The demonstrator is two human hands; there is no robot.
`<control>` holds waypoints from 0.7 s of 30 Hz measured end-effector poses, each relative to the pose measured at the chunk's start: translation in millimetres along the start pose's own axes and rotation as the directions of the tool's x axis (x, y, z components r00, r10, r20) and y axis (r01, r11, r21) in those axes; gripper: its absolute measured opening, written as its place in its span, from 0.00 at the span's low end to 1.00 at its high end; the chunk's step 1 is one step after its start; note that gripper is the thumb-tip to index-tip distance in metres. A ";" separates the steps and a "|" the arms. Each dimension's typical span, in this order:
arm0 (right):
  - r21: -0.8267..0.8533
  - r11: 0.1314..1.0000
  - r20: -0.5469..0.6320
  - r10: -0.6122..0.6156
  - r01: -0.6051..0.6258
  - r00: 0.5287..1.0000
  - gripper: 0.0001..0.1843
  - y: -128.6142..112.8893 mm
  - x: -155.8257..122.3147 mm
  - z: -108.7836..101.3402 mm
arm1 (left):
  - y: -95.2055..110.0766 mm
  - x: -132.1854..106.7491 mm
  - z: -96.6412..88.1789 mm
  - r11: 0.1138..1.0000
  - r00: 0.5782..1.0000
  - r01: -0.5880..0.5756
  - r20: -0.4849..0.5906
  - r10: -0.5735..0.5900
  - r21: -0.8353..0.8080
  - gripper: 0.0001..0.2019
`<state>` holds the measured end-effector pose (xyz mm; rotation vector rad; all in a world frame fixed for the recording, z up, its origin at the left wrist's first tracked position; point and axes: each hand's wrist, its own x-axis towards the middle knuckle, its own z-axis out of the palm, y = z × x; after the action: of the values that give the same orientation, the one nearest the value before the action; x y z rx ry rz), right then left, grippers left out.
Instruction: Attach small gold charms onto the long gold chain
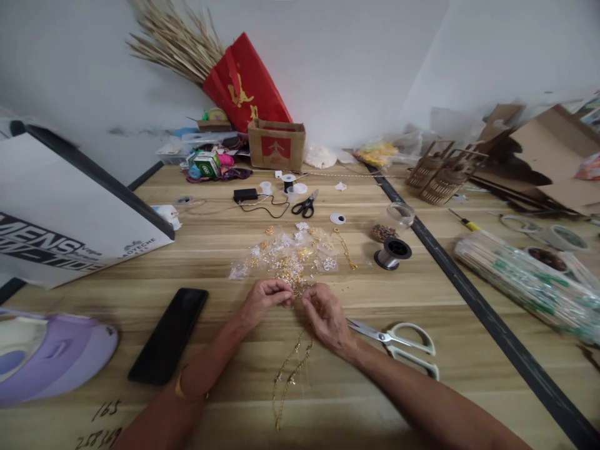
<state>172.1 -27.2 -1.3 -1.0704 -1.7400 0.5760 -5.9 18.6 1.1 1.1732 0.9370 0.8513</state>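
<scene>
At the left edge of the wooden table [422,281] a purple plastic object [51,356] sits partly out of view, and behind it a white box with black lettering [70,206] takes up the corner. A black phone [169,334] lies flat just left of the left forearm, with bare wood between them.

The left hand [265,300] has its fingertips pinched together on the upper end of a gold chain [290,375]. The right hand [328,319] meets it there, fingers curled and tips closed on the same end. The chain trails from between the hands toward the near table edge across open wood.

Just beyond the hands lies a scatter of small clear bags [290,253] holding gold findings. Farther back stand black scissors [305,204], an open cardboard box [276,145] whose contents are hidden, and a red bag [244,81] leaning on the wall with dried stalks [173,37] sticking out of it.

White-handled scissors [398,340] lie touching the right wrist, blades pointing toward the hand. Beyond them are a wire spool [392,253] and a clear jar [400,214] with a small heap of dark beads [383,233] just beside it.

A dark strip [469,287] runs diagonally where two tabletops join. Past it lie a long bundle of sticks in plastic [525,281], two slatted wooden baskets [440,175] and a tape roll [560,237], crowding the right side.
</scene>
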 end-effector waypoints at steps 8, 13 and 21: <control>-0.060 0.993 0.018 -0.104 0.105 0.994 0.05 -2.5 1.4 -2.2 | -2.3 -0.1 -0.1 0.998 0.999 0.017 0.032 -0.015 -0.056 0.10; -0.055 0.991 0.032 -0.123 0.124 0.992 0.06 -3.3 2.2 -2.8 | -2.6 0.1 -0.8 0.999 0.999 0.017 0.051 -0.015 -0.045 0.10; -0.066 0.988 0.035 -0.135 0.137 0.990 0.05 -4.4 3.1 -3.6 | -4.6 -0.3 -2.0 0.997 0.997 0.034 0.072 -0.029 -0.065 0.10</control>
<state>173.2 -27.1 5.1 -0.9851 -1.8539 0.4528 -7.6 18.2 -3.7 1.1214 0.8608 0.8044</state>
